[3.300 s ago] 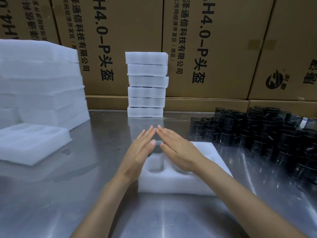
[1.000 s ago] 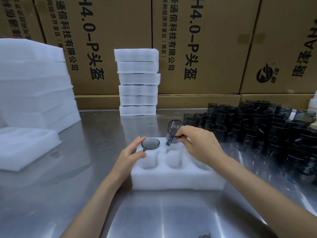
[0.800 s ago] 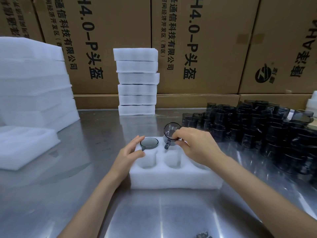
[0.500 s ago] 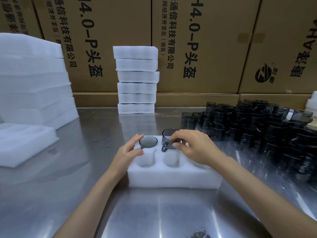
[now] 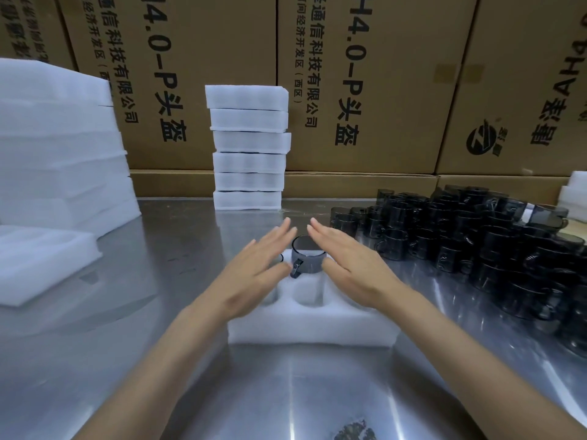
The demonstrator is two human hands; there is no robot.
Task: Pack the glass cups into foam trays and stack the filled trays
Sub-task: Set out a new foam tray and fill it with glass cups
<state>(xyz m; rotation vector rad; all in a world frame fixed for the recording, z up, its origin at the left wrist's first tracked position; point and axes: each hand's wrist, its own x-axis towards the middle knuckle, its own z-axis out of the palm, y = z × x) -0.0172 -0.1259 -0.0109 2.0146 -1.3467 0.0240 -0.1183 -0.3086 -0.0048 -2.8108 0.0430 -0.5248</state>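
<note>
We hold both hands flat with fingers straight over the foam tray (image 5: 311, 325) on the desk (image 5: 190, 376): left hand (image 5: 254, 271) at 9 o'clock of a smoky glass cup (image 5: 308, 258), right hand (image 5: 352, 268) at 3 o'clock. The cup sits upright in a far-row pocket. Loose cups (image 5: 476, 236) crowd 2 o'clock; the stack of trays (image 5: 249, 147) stands at 12.

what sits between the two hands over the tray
In the head view, a dark glass cup stands in the foam tray between the left hand and the right hand, handle toward the camera.
</note>
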